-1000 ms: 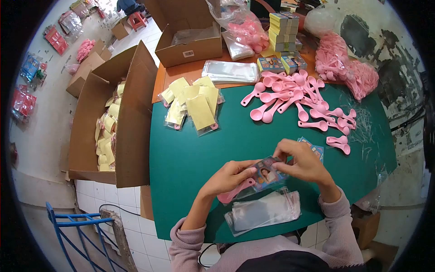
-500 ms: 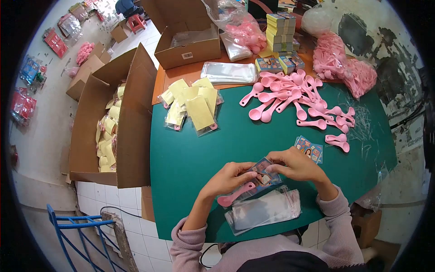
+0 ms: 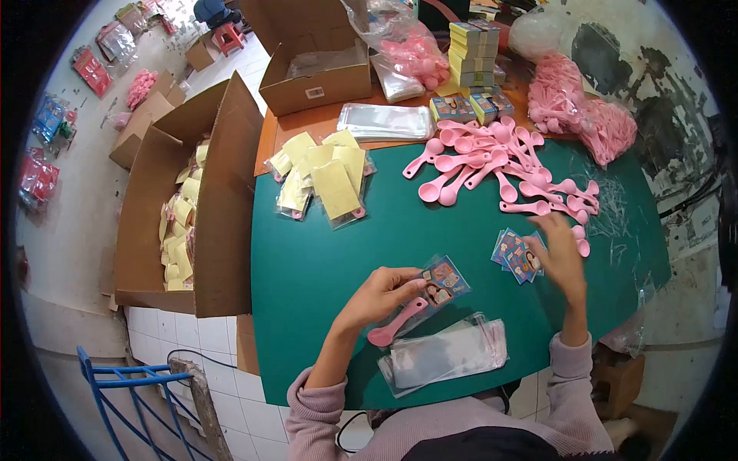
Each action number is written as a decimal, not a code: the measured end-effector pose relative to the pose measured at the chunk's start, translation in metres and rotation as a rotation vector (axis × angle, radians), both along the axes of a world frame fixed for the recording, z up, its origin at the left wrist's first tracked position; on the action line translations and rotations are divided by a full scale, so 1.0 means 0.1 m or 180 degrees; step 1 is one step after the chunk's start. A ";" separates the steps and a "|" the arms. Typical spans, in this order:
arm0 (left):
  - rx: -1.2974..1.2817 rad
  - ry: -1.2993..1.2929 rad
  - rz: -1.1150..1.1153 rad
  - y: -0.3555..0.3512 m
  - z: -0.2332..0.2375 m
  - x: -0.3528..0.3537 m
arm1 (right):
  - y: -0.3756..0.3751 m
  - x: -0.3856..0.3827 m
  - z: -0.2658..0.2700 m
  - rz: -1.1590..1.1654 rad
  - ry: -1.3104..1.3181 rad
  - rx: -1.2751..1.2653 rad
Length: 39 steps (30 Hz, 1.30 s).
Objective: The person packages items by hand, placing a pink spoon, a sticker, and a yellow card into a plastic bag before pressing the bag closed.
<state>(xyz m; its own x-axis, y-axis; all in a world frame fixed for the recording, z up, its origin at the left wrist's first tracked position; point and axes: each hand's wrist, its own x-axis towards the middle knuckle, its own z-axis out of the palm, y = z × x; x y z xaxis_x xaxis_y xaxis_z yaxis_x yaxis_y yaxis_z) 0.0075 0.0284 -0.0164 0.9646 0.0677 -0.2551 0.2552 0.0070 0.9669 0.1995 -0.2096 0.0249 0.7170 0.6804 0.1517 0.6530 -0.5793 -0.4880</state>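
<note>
My left hand (image 3: 386, 294) pinches a clear plastic bag with a blue printed card (image 3: 443, 282) at its upper end. A pink measuring spoon (image 3: 398, 322) lies along the lower part of that bag, bowl toward me. My right hand (image 3: 561, 253) is at the right, fingers apart and bent, holding nothing visible. It reaches over the edge of a few loose printed cards (image 3: 516, 253), with its fingertips just short of the pink spoon pile (image 3: 492, 157). Below my left hand lies a stack of empty clear bags (image 3: 450, 355).
Filled bags with yellow backs (image 3: 336, 188) lie at the table's far left. A large cardboard box (image 3: 223, 200) beside it holds more. Behind are an open carton (image 3: 315, 88), clear sleeves (image 3: 387, 121), bundled card stacks (image 3: 473, 58) and bagged pink spoons (image 3: 557, 92).
My right hand has let go of the bag and card and moved right and away from me, to the loose cards and spoons. My left hand keeps the bag.
</note>
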 end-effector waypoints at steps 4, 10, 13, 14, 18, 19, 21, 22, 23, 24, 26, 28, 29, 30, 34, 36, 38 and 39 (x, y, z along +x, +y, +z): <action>-0.0132 -0.0278 -0.0055 -0.07 -0.02 0.05 | 0.46 -0.42 0.21 0.0918 0.1456 0.0582; 0.0438 0.0005 -0.0545 -0.08 0.25 0.04 | 0.74 -0.53 0.20 0.1962 0.1859 -0.0005; 0.0625 0.0313 -0.0607 -0.07 0.26 0.03 | 0.71 -0.39 0.06 0.1980 0.2664 0.0234; 0.0538 0.0098 -0.0509 -0.06 0.20 0.03 | 0.70 -0.37 0.04 0.1988 0.2657 0.0225; 0.0446 -0.0343 -0.0372 -0.05 0.00 0.02 | 0.72 -0.38 -0.03 0.1585 0.3612 0.0589; 0.0454 -0.0347 -0.0376 -0.05 0.02 0.02 | 0.72 -0.39 -0.04 0.1669 0.3677 0.0524; 0.0583 -0.0178 -0.0357 -0.07 0.10 0.01 | 0.72 -0.40 -0.06 0.1883 0.3574 0.0424; 0.0584 -0.0176 -0.0351 -0.08 0.12 0.01 | 0.72 -0.40 -0.07 0.2101 0.3471 0.0316; 0.0664 -0.0236 -0.0322 -0.10 0.13 0.01 | 0.72 -0.40 -0.09 0.2109 0.3469 0.0313; 0.0746 -0.0297 -0.0295 -0.11 0.14 0.01 | 0.71 -0.40 -0.12 0.2221 0.3027 0.0392; 0.0787 -0.0324 -0.0284 -0.12 0.17 0.02 | 0.70 -0.40 -0.13 0.2345 0.2565 0.0461; 0.0833 -0.0339 -0.0271 -0.16 0.15 0.02 | 0.70 -0.43 -0.10 0.2398 0.2663 0.0293; 0.0903 -0.0408 -0.0279 -0.18 0.13 0.02 | 0.70 -0.44 -0.11 0.2408 0.2653 0.0297; 0.0974 -0.0479 -0.0293 -0.19 0.12 0.02 | 0.72 -0.44 -0.13 0.2361 0.2515 0.0006; 0.1094 -0.0149 -0.0322 -0.06 0.24 -0.02 | 0.71 -0.43 -0.26 0.1957 0.2621 0.0190; 0.1646 -0.0408 -0.0623 0.17 0.23 -0.10 | 0.71 -0.38 -0.36 0.1697 0.2791 0.0498; 0.1330 -0.0362 -0.0390 0.32 -0.01 -0.20 | 0.71 -0.32 -0.44 0.1507 0.2410 0.0677; 0.1016 -0.0317 -0.0142 0.35 -0.04 -0.20 | 0.72 -0.35 -0.49 0.1492 0.2402 0.0696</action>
<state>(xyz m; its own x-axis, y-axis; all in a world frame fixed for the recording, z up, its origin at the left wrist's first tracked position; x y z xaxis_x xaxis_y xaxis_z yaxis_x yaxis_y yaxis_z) -0.0128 0.0637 -0.0203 0.9875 0.0862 -0.1320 0.1525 -0.3092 0.9387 0.1643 -0.1371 -0.0238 0.3359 0.9380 -0.0853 0.2612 -0.1797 -0.9484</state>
